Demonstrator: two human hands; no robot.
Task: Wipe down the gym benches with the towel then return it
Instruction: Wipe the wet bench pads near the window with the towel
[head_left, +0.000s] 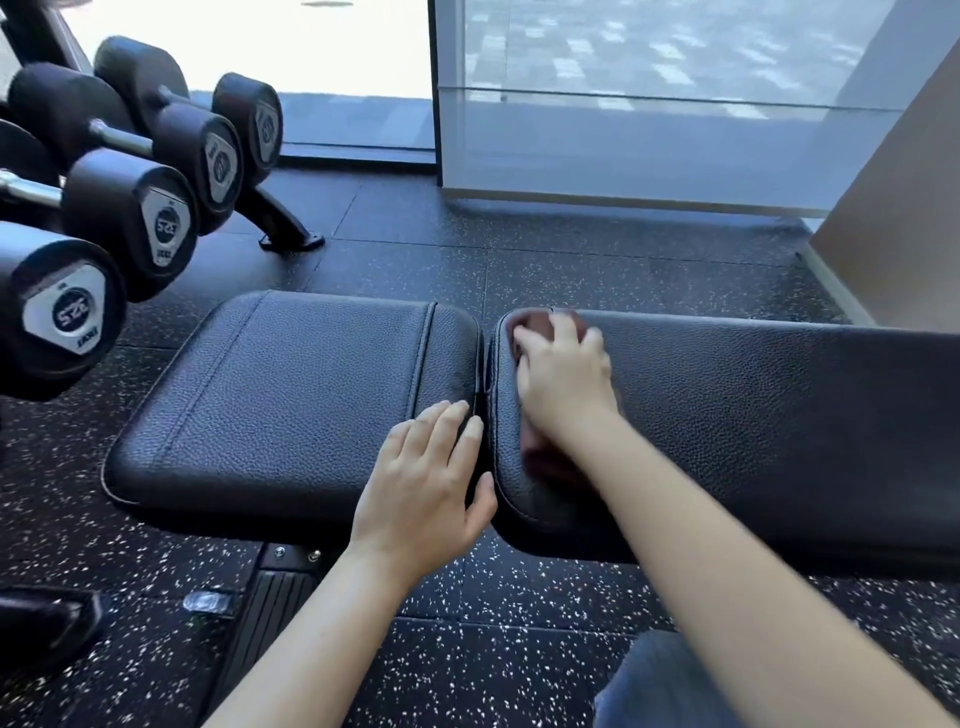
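A black padded gym bench lies across the view in two parts: the seat pad (291, 395) on the left and the long back pad (753, 426) on the right, with a narrow gap between them. My right hand (563, 376) presses a dark reddish-brown towel (532, 325) onto the left end of the back pad; the towel shows past my fingertips and under my wrist, blurred. My left hand (428, 488) rests flat on the seat pad's right edge, fingers straight, thumb at the gap.
A rack of black dumbbells (130, 218) stands at the left, its foot (291, 228) on the speckled rubber floor (571, 260). A glass wall (649, 104) runs along the back and a beige wall (904, 208) at the right. The bench frame (275, 597) is below the seat.
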